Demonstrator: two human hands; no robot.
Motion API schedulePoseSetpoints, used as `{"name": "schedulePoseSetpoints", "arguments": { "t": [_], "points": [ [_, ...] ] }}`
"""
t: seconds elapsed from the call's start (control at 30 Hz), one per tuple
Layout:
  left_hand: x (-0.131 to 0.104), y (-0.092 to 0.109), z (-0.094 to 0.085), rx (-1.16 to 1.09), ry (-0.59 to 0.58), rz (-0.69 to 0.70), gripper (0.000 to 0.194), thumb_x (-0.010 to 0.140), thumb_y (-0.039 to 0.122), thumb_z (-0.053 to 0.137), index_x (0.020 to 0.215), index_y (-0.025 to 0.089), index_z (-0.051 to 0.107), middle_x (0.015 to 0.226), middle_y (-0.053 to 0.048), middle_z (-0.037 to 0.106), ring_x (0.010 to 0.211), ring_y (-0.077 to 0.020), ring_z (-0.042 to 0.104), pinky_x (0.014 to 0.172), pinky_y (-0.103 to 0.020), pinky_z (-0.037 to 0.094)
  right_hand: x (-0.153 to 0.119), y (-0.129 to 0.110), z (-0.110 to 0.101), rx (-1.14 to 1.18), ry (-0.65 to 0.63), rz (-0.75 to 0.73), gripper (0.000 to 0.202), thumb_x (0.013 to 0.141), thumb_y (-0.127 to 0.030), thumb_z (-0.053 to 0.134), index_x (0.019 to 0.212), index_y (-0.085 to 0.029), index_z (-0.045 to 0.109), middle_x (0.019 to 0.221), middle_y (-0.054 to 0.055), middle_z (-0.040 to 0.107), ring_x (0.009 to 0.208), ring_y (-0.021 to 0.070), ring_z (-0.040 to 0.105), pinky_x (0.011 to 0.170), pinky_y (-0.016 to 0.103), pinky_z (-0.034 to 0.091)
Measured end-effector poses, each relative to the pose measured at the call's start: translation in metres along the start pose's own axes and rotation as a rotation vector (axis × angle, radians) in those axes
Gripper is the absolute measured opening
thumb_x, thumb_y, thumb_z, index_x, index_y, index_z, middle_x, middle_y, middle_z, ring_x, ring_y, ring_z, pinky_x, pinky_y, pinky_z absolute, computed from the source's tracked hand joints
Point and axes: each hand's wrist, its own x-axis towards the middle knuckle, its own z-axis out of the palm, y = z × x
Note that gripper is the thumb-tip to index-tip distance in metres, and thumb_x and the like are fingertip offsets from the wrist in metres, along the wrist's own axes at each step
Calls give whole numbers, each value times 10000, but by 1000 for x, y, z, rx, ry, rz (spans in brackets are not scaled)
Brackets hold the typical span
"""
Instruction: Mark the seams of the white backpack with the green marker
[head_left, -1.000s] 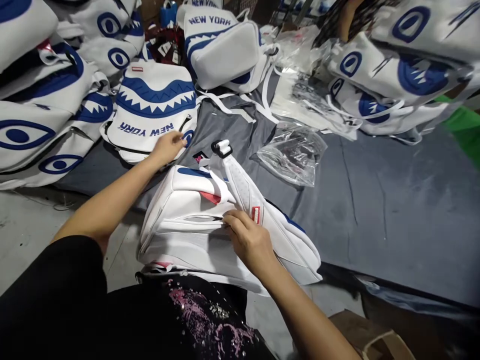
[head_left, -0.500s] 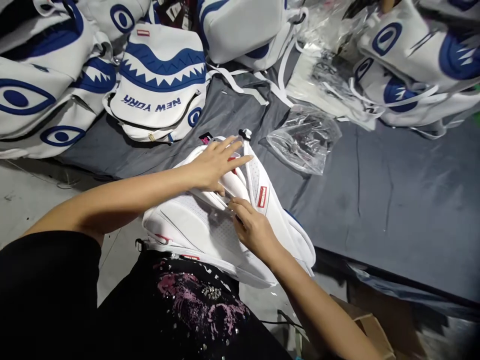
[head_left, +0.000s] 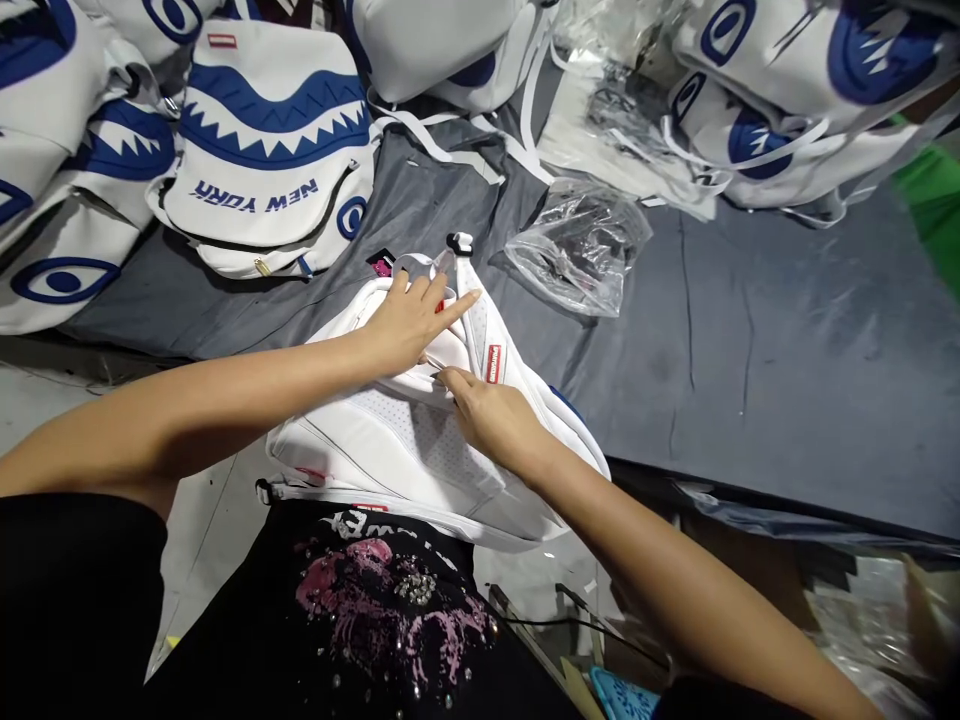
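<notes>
A white backpack [head_left: 390,420] lies with its strap side up, partly on the table edge and against my body. It has dotted mesh padding, a strap with a red label and black buckles at the strap ends. My left hand [head_left: 409,322] rests over the upper part of the bag, fingers spread, thumb near an edge of the padding. Just below it, my right hand [head_left: 495,415] is closed, thumb and forefinger pinching the backpack at that edge. A small dark bit shows at those fingertips, too small to name. Palm and other fingers hide what lies beneath.
White-and-blue backpacks with eye and tooth patterns are piled at the left; one backpack [head_left: 262,140] reads NEW YORK. More backpacks [head_left: 757,110] stand at the right. A clear plastic bag [head_left: 581,245] lies on the grey-covered table [head_left: 780,330]. Cartons and plastic are below the table edge.
The view has shifted, so the things appear further left and higher. Both hands stay at the same part of the backpack; the right fingertips have moved slightly closer to the left thumb.
</notes>
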Motion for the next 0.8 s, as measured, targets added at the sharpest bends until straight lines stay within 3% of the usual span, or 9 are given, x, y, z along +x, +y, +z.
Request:
{"name": "schedulePoseSetpoints", "arguments": {
  "t": [0.17, 0.33, 0.43, 0.5, 0.57, 0.67, 0.73, 0.8],
  "points": [
    [2, 1, 4, -58, -2, -29, 971, 838, 302, 746, 1614, 224, 168, 1571, -241, 351, 1321, -426, 471, 1100, -560, 304, 11, 7, -2, 49, -66, -85, 515, 841, -41, 471, 1331, -187, 534, 1191, 78, 740, 777, 199, 688, 539, 294, 308],
    [6, 2, 3, -68, -23, -62, 982, 818, 263, 765, 1610, 221, 187, 1578, -236, 346, 1343, -417, 450, 1120, -558, 290, 11, -8, 2, -128, 0, -36, 470, 879, 21, 357, 1231, -148, 618, 1531, 139, 510, 564, 152, 637, 464, 337, 302],
    [8, 1, 4, -77, -22, -59, 973, 824, 268, 752, 1610, 232, 179, 1576, -214, 355, 1341, -408, 449, 1115, -557, 300, 5, -8, 6, -83, 42, -40, 462, 865, 26, 375, 1204, -165, 623, 1538, 125, 506, 525, 125, 606, 459, 326, 342],
    [9, -2, 7, -88, -11, -56, 964, 829, 298, 745, 1608, 241, 180, 1572, -193, 365, 1337, -399, 453, 1112, -550, 312, 2, 0, 8, -9, 59, -62, 433, 876, -12, 392, 1212, -181, 608, 1493, 106, 558, 571, 136, 626, 481, 316, 378],
    [10, -5, 11, -103, 7, -49, 955, 824, 329, 748, 1601, 239, 199, 1568, -182, 371, 1333, -400, 457, 1112, -556, 315, 1, 11, 6, 73, 157, -17, 371, 917, -82, 390, 1201, -185, 604, 1368, 102, 648, 681, 168, 665, 538, 307, 424],
    [9, -6, 15, -156, 53, -31, 926, 824, 378, 739, 1589, 248, 235, 1564, -157, 376, 1345, -408, 446, 1125, -588, 297, 12, 20, -4, 83, 361, 238, 273, 995, -260, 402, 1090, -158, 638, 1060, 132, 728, 826, 240, 687, 635, 316, 452],
    [9, -4, 14, -201, 83, -34, 911, 834, 402, 723, 1588, 245, 236, 1566, -148, 375, 1365, -410, 427, 1133, -600, 290, 28, 16, -11, 17, 332, 349, 279, 983, -354, 489, 1029, -136, 656, 931, 153, 728, 820, 278, 691, 640, 324, 439],
    [10, -1, 11, -220, 97, -83, 910, 848, 393, 708, 1594, 217, 216, 1573, -166, 369, 1389, -415, 400, 1144, -605, 280, 48, 8, -16, -36, 205, 325, 261, 949, -338, 562, 1016, -110, 670, 880, 177, 734, 801, 290, 700, 637, 318, 427]
  ]
}}
